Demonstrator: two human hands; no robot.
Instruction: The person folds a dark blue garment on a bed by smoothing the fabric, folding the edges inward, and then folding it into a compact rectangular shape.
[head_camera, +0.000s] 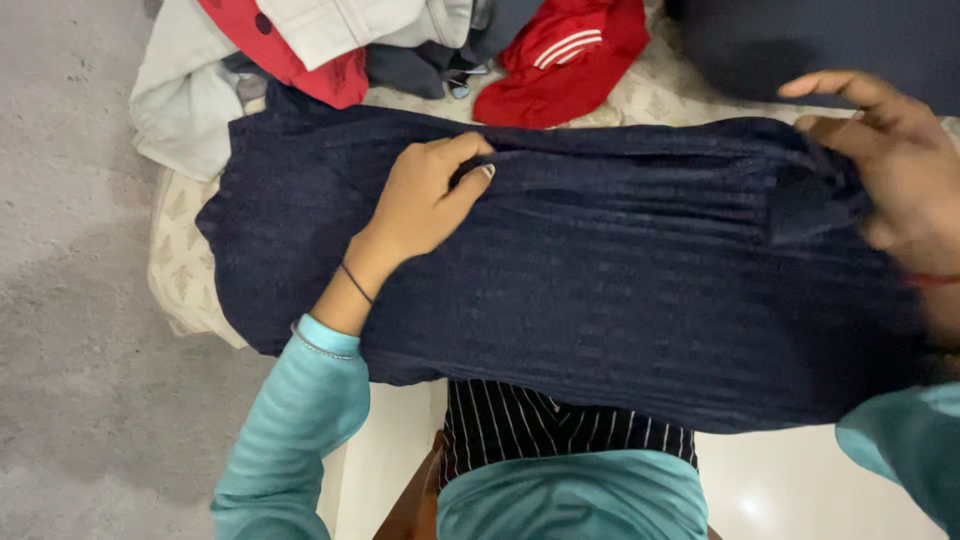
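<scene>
Left hand (425, 200) is pinching the top fold of a dark navy ribbed knit garment (600, 290) – fingers closed on the cloth. Right hand (895, 165) is gripping its right end, index finger raised. Garment is lying spread across a cream patterned bed (185, 260), near a red striped garment (560, 55).

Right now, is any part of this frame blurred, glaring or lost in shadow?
Head view: the right hand is smeared by motion blur, while the left hand stays sharp. The navy sweater reads dark with faint ribbing. A bright glare spot sits on the white floor. Lighting is soft and even.
</scene>
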